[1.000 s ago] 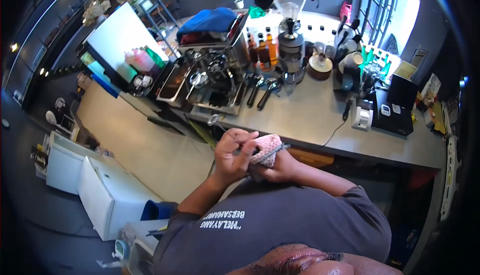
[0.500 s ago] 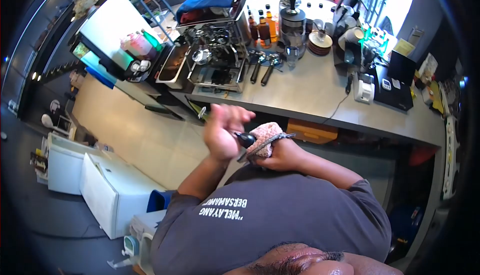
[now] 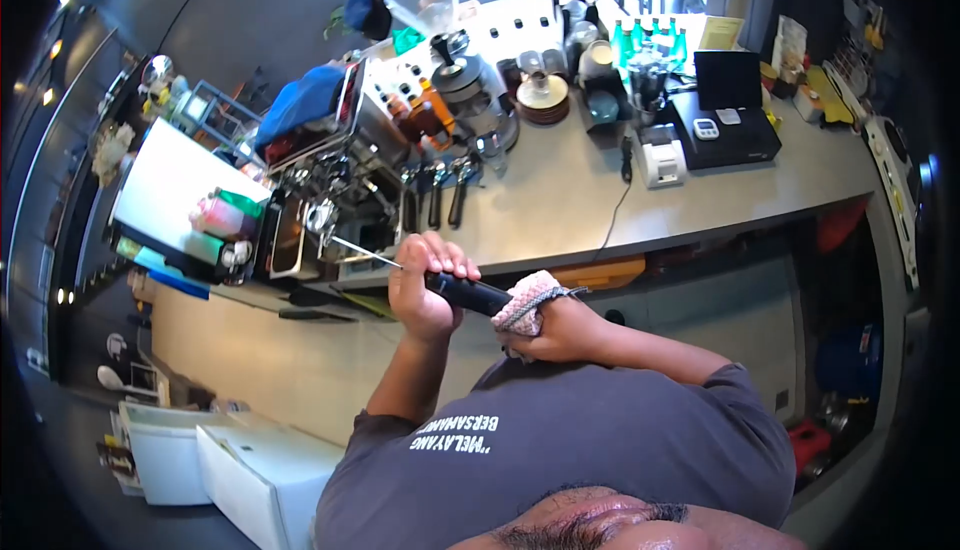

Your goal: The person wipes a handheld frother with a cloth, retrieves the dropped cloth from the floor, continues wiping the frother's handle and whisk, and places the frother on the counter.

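A black, long-bodied tool (image 3: 470,293) is held slantwise in front of my shirt. A thin metal rod (image 3: 365,252) runs on in line with it beyond my left hand (image 3: 425,295), whose fingers are closed around the tool's upper part. The tool's exact kind does not show. Its lower end goes into a pink, waffle-textured cloth (image 3: 525,305) with a grey edge, bunched in my right hand (image 3: 550,333). The cloth hides that end and most of my right fingers.
Beyond my hands runs a grey counter (image 3: 540,220) with an espresso machine (image 3: 335,185), portafilters (image 3: 437,195), a coffee grinder (image 3: 465,90), stacked saucers (image 3: 542,100), a small white printer (image 3: 662,158) and a black box (image 3: 725,130). White cabinets (image 3: 250,475) stand at lower left.
My left hand, earlier open with fingers spread beside the black tool, is now closed around it. More of the tool's length shows. My view has turned, shifting the counter leftward.
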